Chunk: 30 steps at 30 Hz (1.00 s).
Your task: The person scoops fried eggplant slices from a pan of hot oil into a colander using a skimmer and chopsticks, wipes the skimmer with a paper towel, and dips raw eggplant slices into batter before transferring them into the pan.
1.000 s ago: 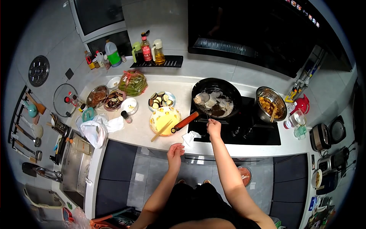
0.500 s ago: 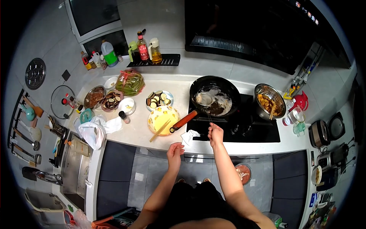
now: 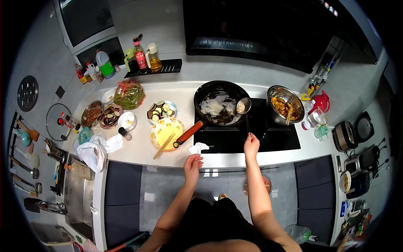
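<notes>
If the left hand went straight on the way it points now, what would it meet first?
Most likely the crumpled white tissue just ahead of the left hand. Depth is unclear, so the counter's front edge might come first.

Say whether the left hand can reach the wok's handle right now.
Probably yes: the handle juts out over the counter near the left hand, and only a low, crumpled white tissue or cloth seems to lie between them.
</notes>
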Motion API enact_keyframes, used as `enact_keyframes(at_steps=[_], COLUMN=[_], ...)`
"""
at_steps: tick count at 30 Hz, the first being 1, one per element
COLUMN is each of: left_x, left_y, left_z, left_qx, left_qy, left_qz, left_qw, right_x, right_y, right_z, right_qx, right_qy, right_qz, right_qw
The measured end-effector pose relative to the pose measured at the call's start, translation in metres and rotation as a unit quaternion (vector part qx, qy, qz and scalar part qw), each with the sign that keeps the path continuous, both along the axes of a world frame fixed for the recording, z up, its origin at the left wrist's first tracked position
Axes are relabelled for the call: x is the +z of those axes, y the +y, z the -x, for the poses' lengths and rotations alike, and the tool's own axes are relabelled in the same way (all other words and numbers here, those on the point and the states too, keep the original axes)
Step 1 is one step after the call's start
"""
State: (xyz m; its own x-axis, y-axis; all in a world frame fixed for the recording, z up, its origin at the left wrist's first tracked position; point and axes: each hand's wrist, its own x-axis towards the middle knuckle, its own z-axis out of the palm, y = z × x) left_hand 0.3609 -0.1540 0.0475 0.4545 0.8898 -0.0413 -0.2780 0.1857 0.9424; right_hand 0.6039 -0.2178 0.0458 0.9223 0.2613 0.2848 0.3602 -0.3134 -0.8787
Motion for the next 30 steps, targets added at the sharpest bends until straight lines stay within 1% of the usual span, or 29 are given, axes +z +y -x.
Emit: enact_keyframes(at_steps=[2,5,11,17,24,30], left_x=[0.0,-0.001,-0.004,-0.002,0.002,0.0], left_y=[-0.001,-0.001,0.0,0.001,0.001,0.003], left_z=[-0.006,-0.011,-0.014,-0.007,-0.006,0.0], left_qx=[-0.002,0.005,0.035,0.062,0.064,0.065], left_qy=[-0.001,0.002,0.006,0.006,0.008,0.01], left_qz=[-0.001,-0.002,-0.008,0.006,0.018,0.012], left_qw=[1.0,1.0,0.999,0.998,0.998,0.998], right_x=[0.02,0.021,0.027,0.012,0.004,0.0], right_y=[-0.005,0.0,0.02,0.032,0.04,0.049], right_z=[-0.004,-0.02,-0.032,-0.034,-0.025,-0.007], right_qx=[-0.022,-0.026,-0.019,0.007,0.03,0.078], right_qy=[-0.042,-0.067,-0.096,-0.101,0.018,0.055], right_qz=[0.075,0.136,0.21,0.19,0.168,0.116], right_qw=[0.996,0.988,0.973,0.977,0.985,0.989])
